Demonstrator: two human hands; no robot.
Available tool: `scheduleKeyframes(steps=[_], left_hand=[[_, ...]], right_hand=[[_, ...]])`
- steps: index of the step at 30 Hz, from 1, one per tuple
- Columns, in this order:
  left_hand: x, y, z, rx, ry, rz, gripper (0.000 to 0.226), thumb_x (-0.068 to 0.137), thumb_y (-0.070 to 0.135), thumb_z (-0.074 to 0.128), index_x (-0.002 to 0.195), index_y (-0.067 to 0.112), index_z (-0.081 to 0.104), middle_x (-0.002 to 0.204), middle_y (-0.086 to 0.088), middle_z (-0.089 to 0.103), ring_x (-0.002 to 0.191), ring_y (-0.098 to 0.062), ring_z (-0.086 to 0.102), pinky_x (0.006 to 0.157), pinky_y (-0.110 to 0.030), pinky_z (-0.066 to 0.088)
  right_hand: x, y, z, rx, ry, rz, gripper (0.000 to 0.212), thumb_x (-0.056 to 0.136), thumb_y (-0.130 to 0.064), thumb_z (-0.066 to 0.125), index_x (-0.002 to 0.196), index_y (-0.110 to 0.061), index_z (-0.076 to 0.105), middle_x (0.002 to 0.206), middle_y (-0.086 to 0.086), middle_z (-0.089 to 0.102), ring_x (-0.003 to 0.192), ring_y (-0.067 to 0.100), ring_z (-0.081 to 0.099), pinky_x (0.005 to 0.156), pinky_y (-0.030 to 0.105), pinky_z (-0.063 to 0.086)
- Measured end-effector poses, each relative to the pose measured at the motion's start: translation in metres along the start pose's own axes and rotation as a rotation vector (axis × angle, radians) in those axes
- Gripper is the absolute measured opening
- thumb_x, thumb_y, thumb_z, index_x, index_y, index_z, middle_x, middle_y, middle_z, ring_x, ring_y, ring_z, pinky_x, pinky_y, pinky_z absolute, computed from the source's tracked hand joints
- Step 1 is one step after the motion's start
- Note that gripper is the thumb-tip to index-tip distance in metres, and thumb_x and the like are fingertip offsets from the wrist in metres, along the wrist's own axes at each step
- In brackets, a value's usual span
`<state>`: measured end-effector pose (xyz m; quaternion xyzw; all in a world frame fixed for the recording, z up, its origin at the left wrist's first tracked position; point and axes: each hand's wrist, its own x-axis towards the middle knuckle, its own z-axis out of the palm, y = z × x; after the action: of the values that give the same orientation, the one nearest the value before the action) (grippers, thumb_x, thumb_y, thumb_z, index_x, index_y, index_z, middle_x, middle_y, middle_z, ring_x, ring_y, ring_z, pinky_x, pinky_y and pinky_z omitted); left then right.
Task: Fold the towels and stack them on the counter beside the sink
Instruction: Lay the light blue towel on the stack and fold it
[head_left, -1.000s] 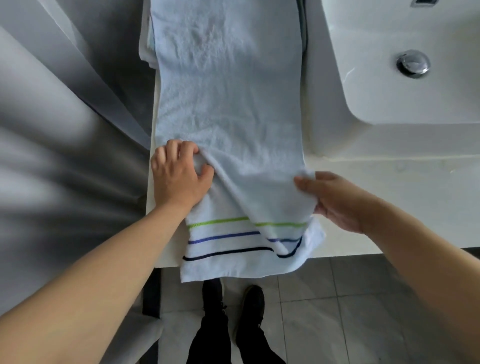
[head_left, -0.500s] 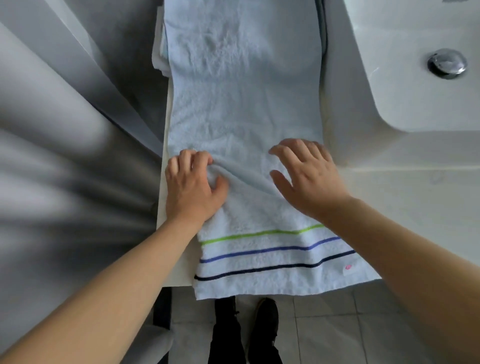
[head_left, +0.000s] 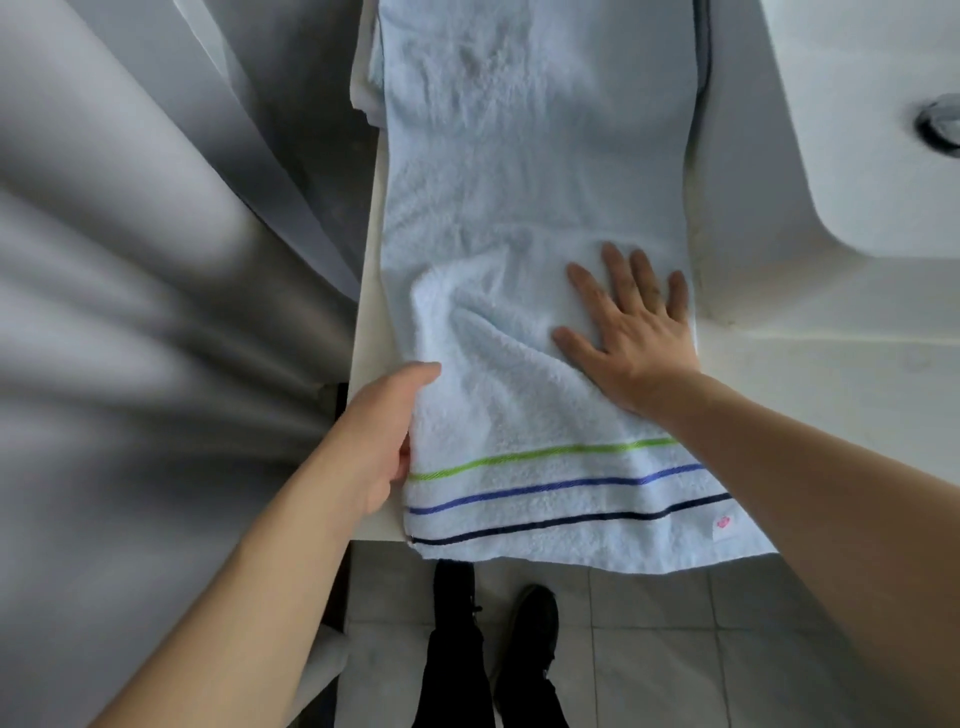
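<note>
A pale blue towel (head_left: 530, 171) lies lengthwise on the white counter (head_left: 810, 374) left of the sink (head_left: 852, 104). Its near end carries a green, a blue and a dark stripe and hangs slightly over the counter's front edge. My right hand (head_left: 631, 332) lies flat on the towel, fingers spread, close to its right edge. My left hand (head_left: 382, 431) grips the towel's left edge just above the green stripe, thumb on top and fingers hidden underneath. A soft ridge of bunched cloth runs between the two hands.
A grey shower curtain (head_left: 130, 312) hangs close along the counter's left side. The sink's metal drain (head_left: 940, 127) shows at the far right. Below the counter edge are grey floor tiles (head_left: 675, 649) and my dark shoes (head_left: 524, 623). A white cloth edge (head_left: 363, 98) peeks out under the towel's far left.
My right hand went from pinching the towel's right edge to pressing flat on top of it. My left hand slid back along the left edge toward the striped end.
</note>
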<state>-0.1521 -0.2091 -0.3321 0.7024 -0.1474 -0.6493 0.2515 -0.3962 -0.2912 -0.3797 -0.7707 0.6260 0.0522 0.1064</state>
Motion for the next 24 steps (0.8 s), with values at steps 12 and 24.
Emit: scheduleKeyframes(steps=[12, 24], left_hand=[[-0.013, -0.006, -0.031, 1.15, 0.677, 0.466, 0.053, 0.095, 0.06, 0.045, 0.115, 0.011, 0.043, 0.107, -0.011, 0.058, 0.104, -0.038, 0.056, 0.077, -0.041, 0.041], [0.061, 0.014, 0.019, 1.462, 0.413, 0.852, 0.075, 0.093, 0.062, 0.005, 0.16, 0.029, 0.003, 0.169, -0.002, -0.005, 0.154, -0.026, -0.009, 0.122, -0.05, -0.012]], right_hand=[[0.0, 0.011, -0.01, 0.017, -0.116, -0.014, 0.093, 0.07, -0.086, -0.001, 0.153, -0.043, -0.006, 0.162, -0.008, -0.018, 0.149, 0.016, -0.019, 0.119, 0.049, -0.013], [0.043, 0.013, -0.011, 0.099, 0.095, 0.028, 0.071, 0.09, -0.063, 0.015, 0.154, -0.032, 0.019, 0.164, -0.001, 0.009, 0.151, 0.022, 0.001, 0.12, 0.046, -0.007]])
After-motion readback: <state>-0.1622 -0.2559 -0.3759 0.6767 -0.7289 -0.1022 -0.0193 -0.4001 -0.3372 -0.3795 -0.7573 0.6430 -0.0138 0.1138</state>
